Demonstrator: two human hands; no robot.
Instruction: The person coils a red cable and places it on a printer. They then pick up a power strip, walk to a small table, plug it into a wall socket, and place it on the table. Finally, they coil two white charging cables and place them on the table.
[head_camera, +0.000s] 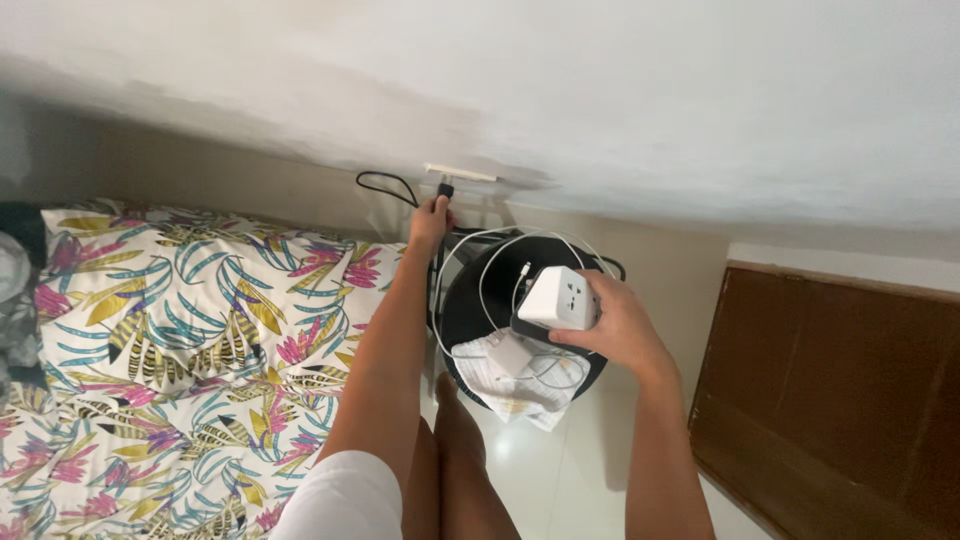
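Left hand (431, 215) on black plug (446, 189), right hand (618, 325) gripping white adapter cube (558, 297)

One head-worn view looks steeply down, close above a round black table (470, 310).

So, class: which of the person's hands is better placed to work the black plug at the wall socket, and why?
Left. The left hand already reaches the black plug at the wall socket, while the right hand holds a white adapter cube over the round black table.
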